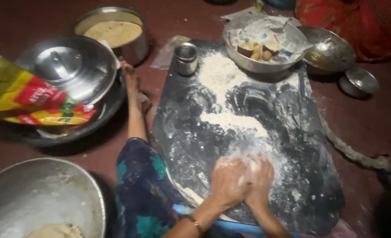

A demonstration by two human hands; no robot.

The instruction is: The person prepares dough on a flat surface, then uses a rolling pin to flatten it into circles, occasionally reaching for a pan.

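Both hands pressed together on a floured black board.

The left hand [227, 178] and right hand [259, 176] touch, fingers curled together over loose flour [230, 120] on the board [310, 176]; anything beneath them is hidden.

Yellow, red and green flour packet [32, 99] lies at left; crumpled wrapper [266, 33] fills a bowl.

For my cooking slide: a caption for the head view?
Both hands pressed together over a floured dark board.
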